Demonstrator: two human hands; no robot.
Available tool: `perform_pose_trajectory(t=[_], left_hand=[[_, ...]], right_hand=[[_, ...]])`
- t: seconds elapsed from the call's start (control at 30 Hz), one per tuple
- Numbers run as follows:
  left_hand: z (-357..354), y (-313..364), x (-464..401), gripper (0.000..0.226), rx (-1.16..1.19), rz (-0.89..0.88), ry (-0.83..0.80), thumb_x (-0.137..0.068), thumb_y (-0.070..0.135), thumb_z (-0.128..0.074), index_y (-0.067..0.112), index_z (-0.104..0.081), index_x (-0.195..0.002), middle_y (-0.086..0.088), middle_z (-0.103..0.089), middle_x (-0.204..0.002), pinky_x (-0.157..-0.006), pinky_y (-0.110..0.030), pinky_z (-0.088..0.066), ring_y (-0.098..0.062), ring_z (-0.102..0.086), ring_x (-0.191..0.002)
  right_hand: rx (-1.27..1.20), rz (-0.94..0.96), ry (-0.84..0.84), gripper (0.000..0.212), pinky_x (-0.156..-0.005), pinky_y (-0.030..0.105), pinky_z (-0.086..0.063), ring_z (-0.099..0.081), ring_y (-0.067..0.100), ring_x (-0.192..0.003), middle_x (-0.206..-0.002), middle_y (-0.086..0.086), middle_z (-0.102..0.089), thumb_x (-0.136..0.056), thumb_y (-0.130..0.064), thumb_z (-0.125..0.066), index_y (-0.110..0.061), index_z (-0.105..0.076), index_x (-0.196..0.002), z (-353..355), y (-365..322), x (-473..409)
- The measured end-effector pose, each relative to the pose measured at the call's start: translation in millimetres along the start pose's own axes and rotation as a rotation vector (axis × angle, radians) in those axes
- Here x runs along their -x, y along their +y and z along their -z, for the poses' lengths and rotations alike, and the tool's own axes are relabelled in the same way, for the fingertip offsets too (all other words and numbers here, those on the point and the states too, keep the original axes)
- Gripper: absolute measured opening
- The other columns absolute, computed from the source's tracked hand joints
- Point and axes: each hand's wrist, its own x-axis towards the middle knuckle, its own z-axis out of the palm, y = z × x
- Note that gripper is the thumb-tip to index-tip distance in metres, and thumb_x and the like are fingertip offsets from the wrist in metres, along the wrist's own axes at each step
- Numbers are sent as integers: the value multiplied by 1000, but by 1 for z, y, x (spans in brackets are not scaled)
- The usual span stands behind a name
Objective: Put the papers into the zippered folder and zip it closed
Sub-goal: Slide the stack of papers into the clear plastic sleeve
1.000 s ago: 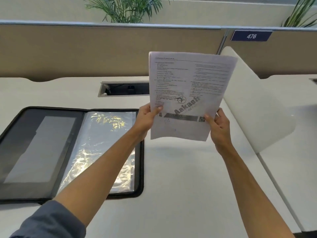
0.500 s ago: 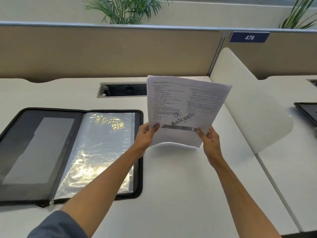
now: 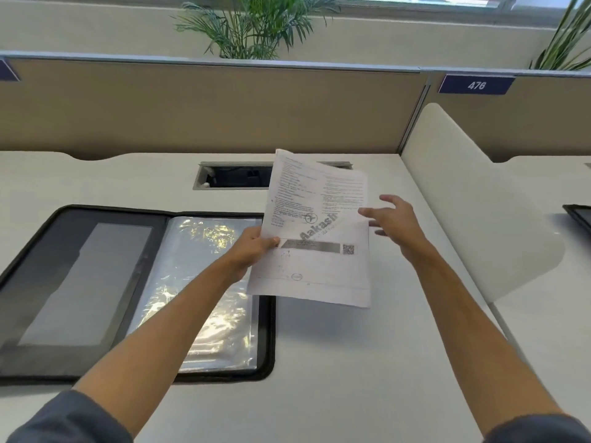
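My left hand (image 3: 252, 249) pinches the left edge of the printed papers (image 3: 316, 231), holding them tilted above the desk, just right of the folder. My right hand (image 3: 395, 222) hovers beside the papers' right edge with fingers spread, apart from the sheets and holding nothing. The black zippered folder (image 3: 64, 219) lies open flat on the desk at the left. Its right half shows shiny clear plastic sleeves (image 3: 204, 282); its left half has a dark pocket with a grey panel. My left forearm crosses over the sleeves.
A white desk (image 3: 319, 362) carries everything. A cable slot (image 3: 236, 175) is cut into it behind the papers. A curved white divider (image 3: 473, 199) rises at the right, a tan partition at the back. A dark object (image 3: 580, 215) sits at the far right edge.
The papers came down from in front of the partition and shifted left toward the folder. My right hand released the papers' right edge and opened; my left hand keeps its grip.
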Motion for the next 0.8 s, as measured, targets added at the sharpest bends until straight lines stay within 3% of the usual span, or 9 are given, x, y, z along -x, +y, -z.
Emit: perform_pose_trajectory(t=[0.13, 0.2, 0.33, 0.43, 0.5, 0.57, 0.67, 0.73, 0.8], left_hand=[[18, -8, 5, 25, 14, 82, -74, -93, 12, -59, 8, -65, -116, -7, -72, -111, -82, -40, -57, -28, -70, -98], [24, -10, 6, 26, 24, 102, -69, -93, 12, -59, 7, -64, -118, -8, -72, -111, -85, -41, -56, -29, -69, -99], [40, -12, 5, 26, 65, 119, -16, -92, 9, -59, 6, -65, -118, -9, -72, -111, -75, -33, -57, -25, -71, -94], [56, -12, 3, 29, 100, 123, 11, -91, 8, -60, 5, -64, -120, -8, -72, -113, -70, -28, -57, -22, -71, -93], [68, -11, 0, 30, 106, 134, 13, -92, 7, -60, 5, -63, -121, -9, -71, -114, -74, -30, -58, -25, -70, -97], [78, -10, -4, 30, 107, 150, 25, -92, 6, -59, 4, -63, -121, -11, -71, -114, -80, -35, -57, -28, -69, -99], [92, -11, -9, 29, 102, 167, 17, -91, 9, -61, 7, -64, -119, -9, -71, -113, -85, -38, -57, -27, -69, -100], [102, -11, -14, 23, 53, 179, 17, -92, 21, -61, 13, -68, -111, -5, -73, -111, -86, -36, -55, -24, -70, -98], [113, -12, -22, 31, -26, 192, 131, -95, 40, -52, 16, -70, -103, -1, -74, -101, -79, -32, -53, -20, -69, -90]], right_hand=[[117, 18, -16, 83, -90, 41, -51, -62, 25, -107, -119, 9, -62, -73, -27, -82, -14, -37, -140, -11, -16, -29], [73, -43, -79, 79, -84, 36, -52, -63, 24, -104, -116, 6, -63, -72, -22, -83, -12, -40, -137, -17, -22, -38], [42, -133, -342, 48, -81, 30, -52, -69, 19, -92, -107, 2, -74, -72, -20, -81, -11, -66, -116, -34, -18, -49], [88, -192, -529, 35, -66, 21, -50, -69, 15, -85, -105, 0, -75, -76, -19, -78, -12, -70, -109, -50, -11, -50], [99, -209, -598, 27, -58, 18, -51, -70, 12, -82, -105, -1, -75, -81, -18, -75, -14, -70, -107, -63, -7, -51], [91, -202, -618, 24, -59, 19, -51, -70, 12, -81, -105, -1, -75, -83, -16, -72, -15, -70, -107, -76, -5, -54], [65, -173, -598, 24, -73, 28, -55, -71, 16, -86, -106, 0, -75, -84, -9, -71, -13, -70, -107, -91, -4, -60], [38, -153, -570, 22, -81, 33, -58, -72, 19, -91, -106, 1, -74, -84, -6, -70, -12, -70, -104, -99, -3, -66], [18, -137, -538, 22, -80, 34, -59, -71, 22, -95, -109, 3, -73, -84, -4, -70, -11, -69, -105, -103, -3, -72]])
